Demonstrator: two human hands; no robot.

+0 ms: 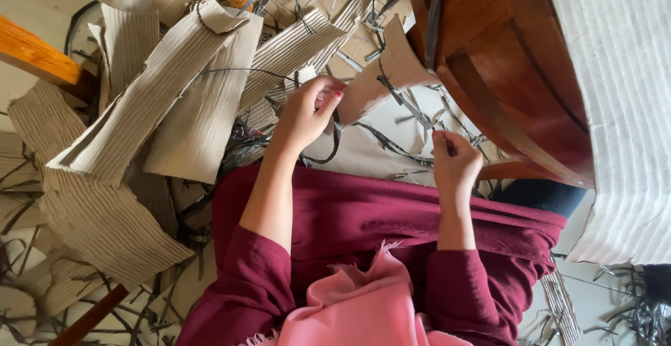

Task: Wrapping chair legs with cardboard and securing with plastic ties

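My left hand (pixel 307 112) pinches the edge of a torn piece of brown cardboard (pixel 384 73), fingers closed on it. A thin dark strip (pixel 334 140) curls down just below that hand. My right hand (pixel 454 161) is closed in a fist beside a dark wooden piece of furniture (pixel 503 66). It appears to grip the end of another thin dark strip (pixel 412 108) that runs up toward the cardboard piece. Both arms wear maroon sleeves, and a pink cloth (pixel 356 304) lies over my lap.
Torn corrugated cardboard sheets (pixel 154 101) are piled on the floor at the left, among many loose dark strips. A light wooden leg (pixel 38 56) crosses the far left. A white ribbed sheet (pixel 622 108) covers the right side.
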